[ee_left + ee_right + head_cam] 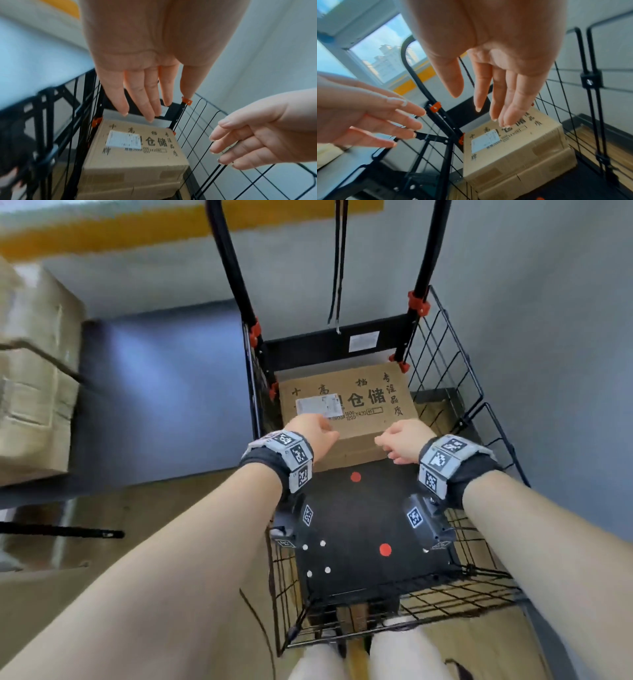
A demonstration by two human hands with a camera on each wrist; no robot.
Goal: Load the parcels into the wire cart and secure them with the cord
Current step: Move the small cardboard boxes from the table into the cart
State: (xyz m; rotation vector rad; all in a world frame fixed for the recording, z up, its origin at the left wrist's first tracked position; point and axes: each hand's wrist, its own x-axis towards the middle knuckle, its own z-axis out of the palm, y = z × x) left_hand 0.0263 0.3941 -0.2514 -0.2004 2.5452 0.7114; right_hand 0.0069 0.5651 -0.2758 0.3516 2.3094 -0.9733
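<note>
A brown cardboard parcel (pixel 356 392) with a white label and black printed characters lies at the far end of the black wire cart (pixel 445 344), against the handle posts. My left hand (pixel 315 429) and right hand (pixel 400 440) hover side by side over the parcel's near edge. The wrist views show the left hand (pixel 145 94) and right hand (pixel 488 94) with straight, spread fingers above the parcel (pixel 137 155) (pixel 522 148), holding nothing and apart from it. A black cord (pixel 337 268) hangs in a loop from the handle, down to the back panel.
The cart's black base plate (pixel 359 525) with red dots is bare on the near side of the parcel. More cardboard boxes (pixel 30 371) are stacked on a low dark platform (pixel 154 392) to the left. Grey walls close off the far and right sides.
</note>
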